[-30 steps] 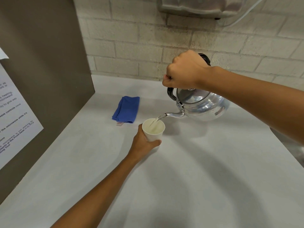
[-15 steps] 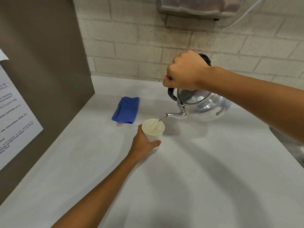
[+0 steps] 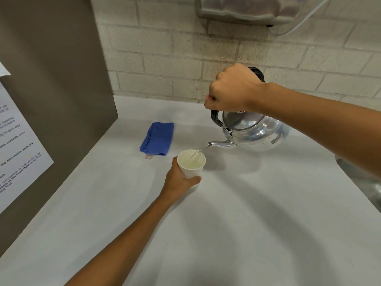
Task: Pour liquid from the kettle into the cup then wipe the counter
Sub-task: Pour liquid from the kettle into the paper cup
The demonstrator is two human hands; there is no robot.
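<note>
The right hand (image 3: 231,90) is closed in a fist around the black handle of a shiny metal kettle (image 3: 255,133), which hangs below the fist, clear of the white counter (image 3: 247,223) and tipped so its spout points down toward the left hand. A thin stream of clear liquid (image 3: 198,152) runs from the spout tip into a white paper cup (image 3: 191,164). The left hand (image 3: 179,178) wraps its fingers around the lower part of the cup from the near side, thumb across the front, keeping it upright. The cup sits below and to the left of the right hand, just beside the spout tip, and pale liquid shows inside it. Whether the cup's base touches the counter is hidden by the hand. A folded blue cloth (image 3: 157,139) lies flat on the counter beyond the left hand and to its left, apart from both hands and near a brown panel (image 3: 51,79) with a printed notice (image 3: 16,153).
</note>
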